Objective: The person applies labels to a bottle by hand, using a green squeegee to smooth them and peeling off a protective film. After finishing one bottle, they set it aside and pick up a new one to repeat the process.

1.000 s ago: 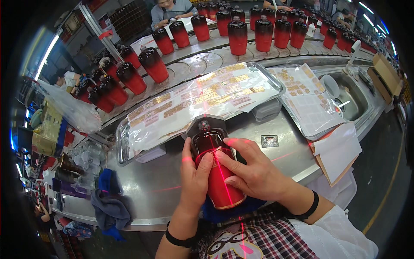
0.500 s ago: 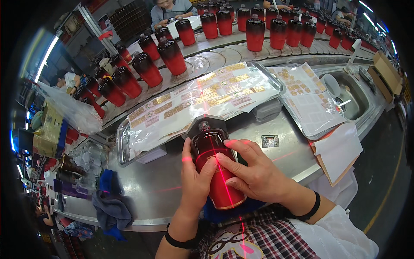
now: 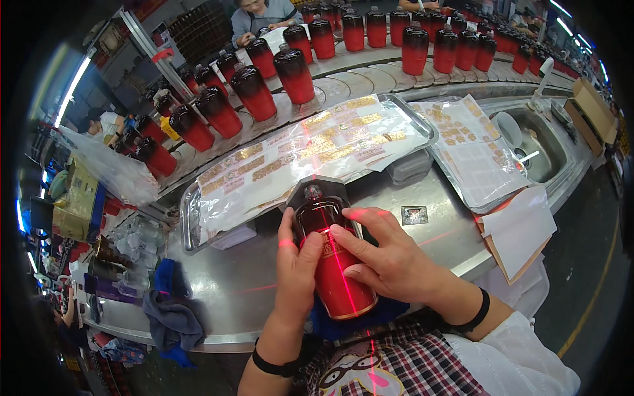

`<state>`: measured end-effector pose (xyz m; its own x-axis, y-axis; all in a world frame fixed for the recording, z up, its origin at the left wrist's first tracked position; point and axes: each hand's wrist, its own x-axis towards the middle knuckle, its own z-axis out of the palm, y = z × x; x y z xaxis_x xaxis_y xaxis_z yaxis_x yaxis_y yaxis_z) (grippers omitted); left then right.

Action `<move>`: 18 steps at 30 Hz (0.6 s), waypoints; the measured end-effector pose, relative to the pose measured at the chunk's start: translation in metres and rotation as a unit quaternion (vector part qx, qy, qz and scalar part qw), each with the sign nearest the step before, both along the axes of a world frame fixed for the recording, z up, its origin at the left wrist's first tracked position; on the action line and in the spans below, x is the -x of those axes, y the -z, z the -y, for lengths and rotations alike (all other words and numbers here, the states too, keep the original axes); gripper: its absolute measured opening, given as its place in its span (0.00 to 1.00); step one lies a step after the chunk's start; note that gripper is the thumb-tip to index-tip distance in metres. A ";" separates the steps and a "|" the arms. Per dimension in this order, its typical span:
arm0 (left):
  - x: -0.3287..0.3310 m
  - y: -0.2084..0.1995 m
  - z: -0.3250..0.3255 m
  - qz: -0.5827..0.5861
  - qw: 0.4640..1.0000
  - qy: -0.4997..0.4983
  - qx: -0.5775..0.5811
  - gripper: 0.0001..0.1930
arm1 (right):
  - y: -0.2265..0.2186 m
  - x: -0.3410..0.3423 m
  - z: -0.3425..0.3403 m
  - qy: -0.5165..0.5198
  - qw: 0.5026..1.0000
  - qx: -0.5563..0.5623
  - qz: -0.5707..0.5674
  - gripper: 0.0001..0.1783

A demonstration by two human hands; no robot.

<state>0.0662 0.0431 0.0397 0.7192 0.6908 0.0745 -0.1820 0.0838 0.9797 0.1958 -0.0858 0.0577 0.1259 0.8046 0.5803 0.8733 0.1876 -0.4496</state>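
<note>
A glossy bottle [image 3: 345, 287], black at the neck and fading to red at the base, lies tilted in front of me. Its neck rests in a dark angular cradle [image 3: 337, 187]. My left hand [image 3: 295, 267] is closed along the bottle's left side, thumb on its front. From the right, my right hand [image 3: 396, 261] grips it, with a fingertip at the shoulder and the thumb pressed near the middle. Gold characters [image 3: 328, 245] show between the two thumbs. Red laser lines cross on the bottle's front.
A metal tray [image 3: 432, 135] holds sheets of gold decals, and a second tray [image 3: 485, 178] stands to its right, near a sink [image 3: 558, 155]. Behind, a curved conveyor [image 3: 343, 84] carries many similar bottles. A grey cloth [image 3: 170, 320] hangs at the left table edge. A person [image 3: 264, 16] sits beyond the conveyor.
Conveyor bottles have shifted to the right. My right thumb has slid slightly up and my left thumb has drawn left, so more gold characters show. The held bottle stays nearly in place.
</note>
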 end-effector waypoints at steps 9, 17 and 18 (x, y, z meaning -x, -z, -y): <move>-0.002 -0.006 -0.011 0.016 0.994 0.036 0.100 0.37 | 0.003 0.002 0.004 0.001 1.000 0.006 -0.005 0.31; -0.003 -0.006 -0.009 -0.007 0.998 0.037 0.057 0.40 | 0.001 0.003 0.006 0.000 1.000 0.006 -0.007 0.31; -0.002 -0.004 -0.010 -0.006 0.998 0.037 0.056 0.40 | 0.001 0.003 0.006 0.000 1.000 0.006 -0.007 0.31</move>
